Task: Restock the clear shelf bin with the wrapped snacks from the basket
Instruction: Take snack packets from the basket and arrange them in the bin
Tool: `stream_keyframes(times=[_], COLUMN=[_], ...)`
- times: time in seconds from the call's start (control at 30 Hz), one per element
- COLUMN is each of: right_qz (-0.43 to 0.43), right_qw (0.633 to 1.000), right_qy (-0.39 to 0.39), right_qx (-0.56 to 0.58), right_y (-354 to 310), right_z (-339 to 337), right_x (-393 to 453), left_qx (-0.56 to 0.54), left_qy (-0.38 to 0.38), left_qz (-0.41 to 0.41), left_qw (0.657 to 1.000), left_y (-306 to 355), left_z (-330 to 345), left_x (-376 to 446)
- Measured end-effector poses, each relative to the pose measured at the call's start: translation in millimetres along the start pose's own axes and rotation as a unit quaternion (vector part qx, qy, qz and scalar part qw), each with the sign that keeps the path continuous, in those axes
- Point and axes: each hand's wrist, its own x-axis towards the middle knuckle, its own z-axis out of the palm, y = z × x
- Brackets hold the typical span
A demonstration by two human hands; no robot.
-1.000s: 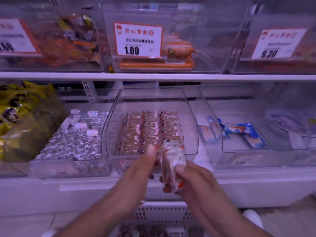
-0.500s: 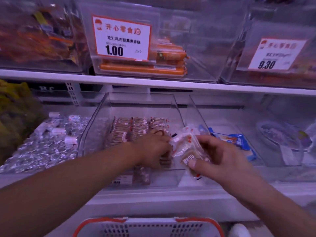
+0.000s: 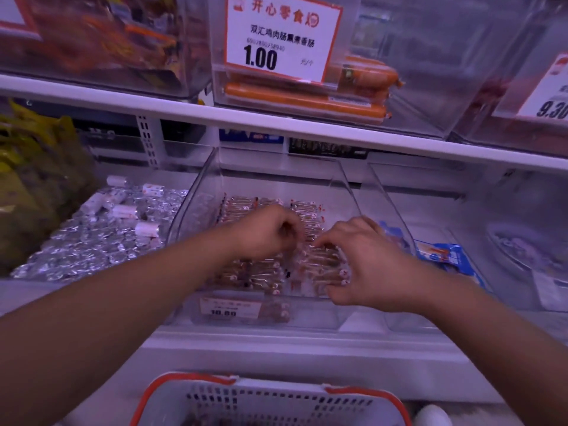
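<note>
Reaching into the bin (image 3: 196, 216) with both hands, I see my left hand (image 3: 267, 232) curled, knuckles up, over the middle rows of snacks (image 3: 242, 207). Its fingertips are turned under and hidden, so I cannot tell whether they pinch a snack or only touch the pile. My right hand (image 3: 365, 265) sits just right of the left, fingers bent down like a claw onto the snacks at the near right of the bin, thumb low by the front wall. It seems to press or gather the packs beneath it; a firm grip I cannot confirm. The two hands are close but apart, with a strip of wrapped snacks showing between them.

The snacks lie in neat rows across the bin floor, beyond and under both hands. A price tag (image 3: 230, 309) sticks to the bin front, below the left wrist.

Below both forearms, at the bottom edge, the basket (image 3: 276, 401) shows its white slotted wall and orange rim; what is inside is too dark to make out.

Left of the left hand lies a heap of foil sweets (image 3: 92, 241), and further left a yellow bag (image 3: 33, 179). Right of the right hand a neighbouring bin holds blue packs (image 3: 445, 256). Above the hands, on the upper shelf (image 3: 153, 109), a tag reads 1.00 (image 3: 279, 38) before orange sausages (image 3: 307, 103).
</note>
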Motion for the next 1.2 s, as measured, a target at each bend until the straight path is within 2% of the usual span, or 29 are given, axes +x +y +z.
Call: stream_keyframes(times=[0.1, 0.17, 0.23, 0.4, 0.6, 0.67, 0.7, 0.77, 0.83, 0.97, 1.07, 1.13, 1.2], right_qz=[0.044, 0.061, 0.059, 0.063, 0.025, -0.003, -0.01, -0.004, 0.021, 0.075, 0.086, 0.096, 0.102], right_qw=[0.993, 0.987, 0.987, 0.993, 0.991, 0.999, 0.998, 0.969, 0.932, 0.882, 0.877, 0.873, 0.865], right_qy=[-0.102, -0.138, -0.142, -0.093, -0.084, -0.011, 0.061, 0.22, 0.317, 0.373, 0.359, 0.36, 0.374], right_qx=[-0.038, -0.047, -0.054, -0.035, -0.098, -0.036, 0.017, 0.109, 0.176, 0.278, 0.309, 0.315, 0.317], right_y=[-2.7, -8.3, -11.8, -10.2, -4.7, 2.1, 6.8, 18.5, 23.9, 20.7, 24.6, 28.6, 31.2], right_z=[-10.7, -15.2, -16.0, -10.9, -7.0, -10.5, -12.3, -11.8, -2.6, 32.9, 47.6, 48.0, 47.5], right_x=[12.8, 19.5, 21.3, 13.7, 15.2, 4.7, -4.9, -30.6, -58.8, -88.0, -90.6, -89.0, -86.9], left_qx=[-0.135, -0.185, -0.178, -0.127, -0.074, -0.033, -0.002, 0.063, 0.101, 0.208, 0.338, 0.363, 0.327], left_qy=[0.022, -0.053, -0.129, -0.138, -0.227, -0.208, -0.193, -0.174, -0.18, -0.188, -0.141, -0.132, -0.169], left_qz=[-0.027, -0.021, -0.014, -0.021, -0.037, -0.01, 0.01, 0.038, 0.036, 0.048, 0.097, 0.113, 0.089], left_qw=[0.99, 0.981, 0.975, 0.982, 0.97, 0.978, 0.981, 0.982, 0.978, 0.959, 0.926, 0.915, 0.926], left_y=[15.8, 29.4, 38.9, 37.3, 22.3, 22.2, 24.3, 29.3, 32.4, 39.4, 44.2, 43.0, 42.4], left_z=[-18.1, -22.3, -13.7, 9.9, 17.2, 19.6, 21.2, 24.2, 26.3, 34.9, 45.3, 49.9, 45.0], left_x=[-12.0, -20.2, -26.4, -20.0, -7.6, -6.0, -5.0, -2.0, 2.0, 7.6, 6.0, 4.7, 3.5])
